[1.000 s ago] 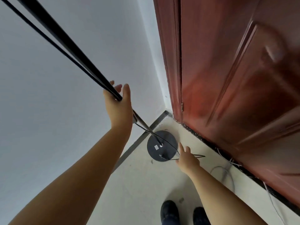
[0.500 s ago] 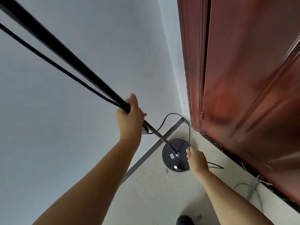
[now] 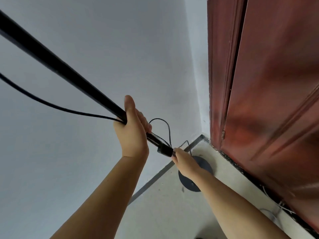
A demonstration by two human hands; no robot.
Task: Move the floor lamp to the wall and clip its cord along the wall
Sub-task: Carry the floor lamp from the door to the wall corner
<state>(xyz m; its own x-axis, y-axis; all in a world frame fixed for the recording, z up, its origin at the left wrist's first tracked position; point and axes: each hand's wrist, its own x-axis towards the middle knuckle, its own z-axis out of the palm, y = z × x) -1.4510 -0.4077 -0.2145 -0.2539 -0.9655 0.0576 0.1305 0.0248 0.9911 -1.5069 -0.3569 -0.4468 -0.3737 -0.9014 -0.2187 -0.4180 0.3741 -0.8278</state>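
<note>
The floor lamp's black pole (image 3: 57, 66) slants from the upper left down to its round dark base (image 3: 205, 167) on the floor in the corner. My left hand (image 3: 132, 130) is closed around the pole, pinching the black cord (image 3: 43, 102) against it. My right hand (image 3: 184, 161) grips the cord lower down, just below a small black block (image 3: 164, 150) on the cord beside the pole. A thin cord loop (image 3: 165, 123) rises between my hands. My right forearm covers part of the base.
A white wall (image 3: 103, 49) with a grey skirting strip (image 3: 155, 178) fills the left. A dark red door (image 3: 276, 100) stands on the right. Thin white wires (image 3: 276, 209) lie along the door's threshold on the pale floor (image 3: 164, 213).
My right hand has risen from the floor beside the base to the cord at the pole. My left hand has closed tighter on the pole. The view has shifted closer.
</note>
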